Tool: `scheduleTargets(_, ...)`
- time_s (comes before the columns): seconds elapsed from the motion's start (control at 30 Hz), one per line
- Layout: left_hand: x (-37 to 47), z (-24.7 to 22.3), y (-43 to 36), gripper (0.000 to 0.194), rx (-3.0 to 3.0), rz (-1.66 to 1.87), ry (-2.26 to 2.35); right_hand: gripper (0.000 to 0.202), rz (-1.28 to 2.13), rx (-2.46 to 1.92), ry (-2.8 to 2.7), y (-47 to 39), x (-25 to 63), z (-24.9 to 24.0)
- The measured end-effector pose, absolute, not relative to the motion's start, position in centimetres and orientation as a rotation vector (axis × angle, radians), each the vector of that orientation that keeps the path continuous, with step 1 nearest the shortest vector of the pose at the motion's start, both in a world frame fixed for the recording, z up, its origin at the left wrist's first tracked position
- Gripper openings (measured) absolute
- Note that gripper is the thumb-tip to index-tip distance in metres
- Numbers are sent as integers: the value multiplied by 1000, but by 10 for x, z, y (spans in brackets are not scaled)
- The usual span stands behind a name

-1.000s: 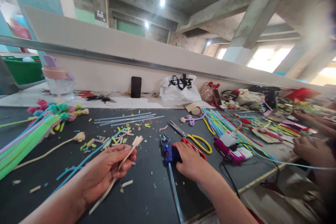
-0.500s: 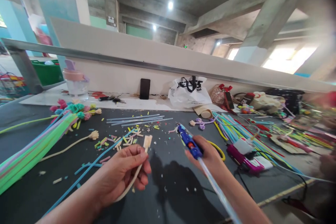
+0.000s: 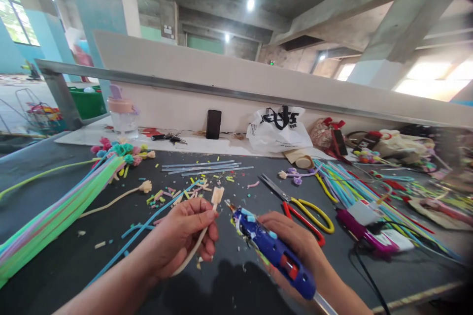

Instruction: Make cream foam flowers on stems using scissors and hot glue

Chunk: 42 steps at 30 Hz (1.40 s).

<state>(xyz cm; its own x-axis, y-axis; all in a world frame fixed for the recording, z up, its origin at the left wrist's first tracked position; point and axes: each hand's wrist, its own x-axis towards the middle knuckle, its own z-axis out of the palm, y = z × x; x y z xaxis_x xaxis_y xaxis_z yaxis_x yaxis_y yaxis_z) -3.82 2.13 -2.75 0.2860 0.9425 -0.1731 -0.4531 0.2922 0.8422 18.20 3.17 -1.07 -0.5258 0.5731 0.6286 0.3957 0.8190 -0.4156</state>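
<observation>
My left hand (image 3: 190, 234) pinches a cream pipe cleaner (image 3: 198, 245) just below its top, where a small pale piece (image 3: 218, 195) sits. In my right hand (image 3: 295, 238) is a blue glue gun (image 3: 271, 246) with a red part on its body and a clear glue stick (image 3: 323, 302) coming out of its rear. The gun's nozzle points up and left, close to the pale piece but apart from it. Scissors (image 3: 283, 192) with red and yellow handles lie partly open just beyond my right hand.
Cut pipe cleaner bits (image 3: 181, 196) lie scattered mid-table, with clear glue sticks (image 3: 207, 167) behind. Bundled green pipe cleaners (image 3: 70, 197) with flower heads lie left. A purple device (image 3: 360, 234) with cables lies right. Along the back stand a phone (image 3: 213, 124), a cup (image 3: 123, 115) and a white bag (image 3: 277, 130).
My right hand has drawn the glue gun nearer, its nozzle now beside the pale piece, uncovering the scissors. My left hand keeps its pinch. The view has turned slightly left.
</observation>
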Motion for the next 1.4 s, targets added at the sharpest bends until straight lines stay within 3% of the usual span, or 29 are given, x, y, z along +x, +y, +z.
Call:
scheduleTargets(0.47,-39,-33,21,19,814,997,737,16,374,-895,-2427,30,184,-7)
scheduleTargets(0.7,-39,-34,24,20,839,998,723,8,257,-797,-2373,33,187,-15)
scheduleTargets(1.07,-39,-36,21,19,836,1003,733,9,-4,-842,-2363,37,186,-30)
scheduleTargets(1.4,-39,-35,22,20,846,1021,738,8,70,-837,-2399,39,190,-35)
